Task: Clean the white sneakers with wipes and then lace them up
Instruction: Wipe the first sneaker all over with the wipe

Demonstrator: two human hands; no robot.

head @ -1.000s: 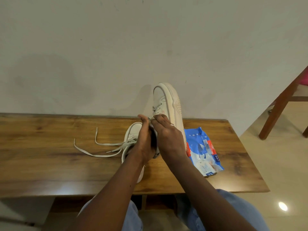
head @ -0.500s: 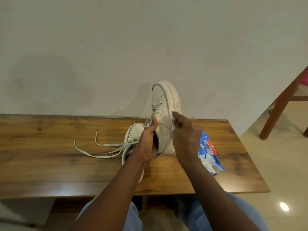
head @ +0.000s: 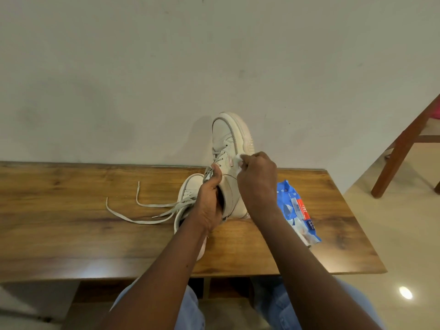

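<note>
While left hand (head: pixel 209 201) grips the sneaker (head: pixel 227 139), right hand (head: pixel 257 179) mostly hides the wipe (head: pixel 238 159).

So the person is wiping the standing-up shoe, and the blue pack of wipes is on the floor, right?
Not quite: the head view shows the blue pack of wipes lying on the wooden table, not the floor. The rest holds: the right hand holds a wipe against the standing-up shoe, which the left hand grips.
</note>
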